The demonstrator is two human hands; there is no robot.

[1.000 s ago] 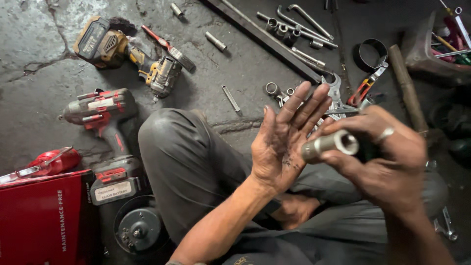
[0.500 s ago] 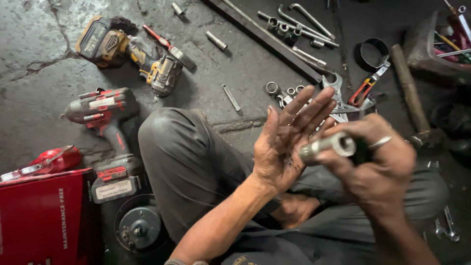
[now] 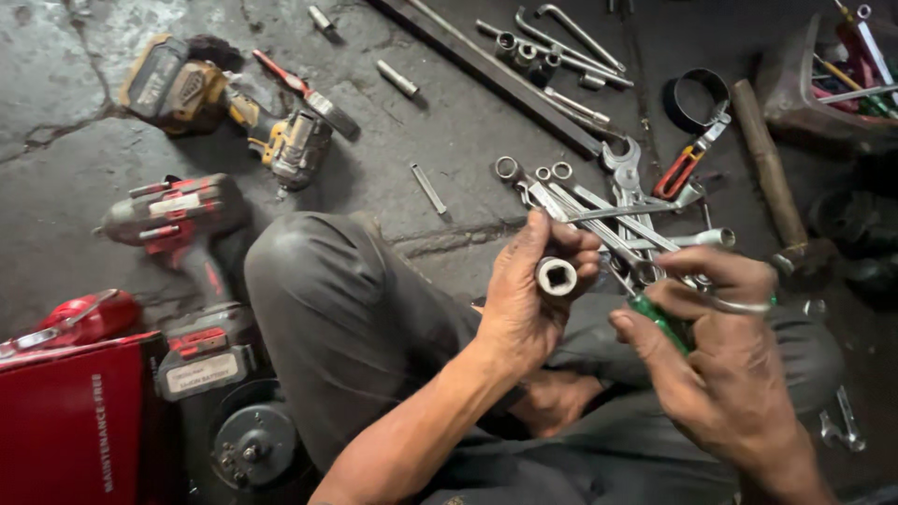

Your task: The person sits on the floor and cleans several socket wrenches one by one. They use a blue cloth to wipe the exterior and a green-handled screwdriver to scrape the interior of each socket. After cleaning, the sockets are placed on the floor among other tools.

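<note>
Sitting on cracked grey concrete floor [image 3: 75, 103]: left hand [image 3: 528, 295] gripping silver socket [image 3: 557, 277]; right hand [image 3: 725, 374], beside socket, closed on green-handled tool [image 3: 660, 323]. Tray [image 3: 795, 84] of tools beyond socket.

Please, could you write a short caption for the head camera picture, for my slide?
Left hand grips a steel socket, right hand holds a green-handled tool, above scattered wrenches.
</note>
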